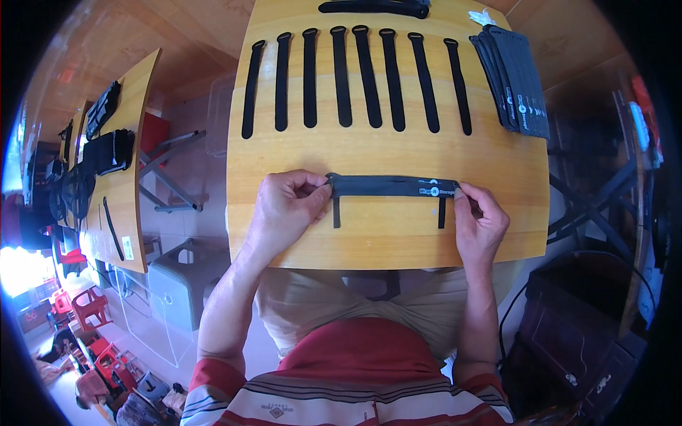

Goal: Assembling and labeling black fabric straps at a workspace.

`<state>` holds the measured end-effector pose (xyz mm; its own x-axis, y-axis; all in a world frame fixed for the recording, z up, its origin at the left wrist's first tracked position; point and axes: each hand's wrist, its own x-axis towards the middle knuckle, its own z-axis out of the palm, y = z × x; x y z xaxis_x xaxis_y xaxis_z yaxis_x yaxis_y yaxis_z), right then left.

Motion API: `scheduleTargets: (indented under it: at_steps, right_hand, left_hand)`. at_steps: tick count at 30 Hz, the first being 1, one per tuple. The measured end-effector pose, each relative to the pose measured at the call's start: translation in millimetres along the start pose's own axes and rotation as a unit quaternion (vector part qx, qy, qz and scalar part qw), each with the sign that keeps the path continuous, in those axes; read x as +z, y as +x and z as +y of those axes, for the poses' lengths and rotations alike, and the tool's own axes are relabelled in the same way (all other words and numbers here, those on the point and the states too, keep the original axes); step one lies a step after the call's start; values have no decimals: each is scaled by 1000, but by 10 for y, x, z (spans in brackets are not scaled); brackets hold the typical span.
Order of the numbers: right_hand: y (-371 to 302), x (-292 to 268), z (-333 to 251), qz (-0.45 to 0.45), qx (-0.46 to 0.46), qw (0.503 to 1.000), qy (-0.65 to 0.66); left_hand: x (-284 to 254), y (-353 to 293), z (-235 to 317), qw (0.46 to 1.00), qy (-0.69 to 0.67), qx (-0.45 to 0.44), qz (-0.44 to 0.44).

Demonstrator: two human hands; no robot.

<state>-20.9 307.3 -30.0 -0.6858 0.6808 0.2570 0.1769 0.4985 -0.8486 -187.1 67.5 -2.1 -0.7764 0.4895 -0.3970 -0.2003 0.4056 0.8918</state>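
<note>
Both hands pinch one wide black band (393,186) flat near the table's (369,245) front edge: left hand (286,206) on its left end, right hand (479,221) on its right. Eight straps (355,82) already lie in a row behind; the stack (513,78) at right looks still to go.

Looking like a small assembly workshop: black straps (355,78) lying in a neat row on a yellow wooden bench (383,153), a finished stack (515,78) waiting at its corner, more benches (124,184) carrying black goods, red plastic stools (89,305) standing around.
</note>
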Motion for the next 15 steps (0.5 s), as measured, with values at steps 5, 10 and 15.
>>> scheduleTargets:
  at_steps: [5, 10, 15]
  right_hand:
    - [-8, -6, 6, 2, -1, 1000, 5]
    - [-13, -2, 13, -9, 4, 1000, 3]
    - [-2, -1, 15, 7, -4, 1000, 12]
  left_hand:
    - [6, -10, 29, 1000, 9, 1, 2]
    - [11, -12, 14, 1000, 2, -3, 5]
    - [29, -4, 17, 1000, 2, -1, 7]
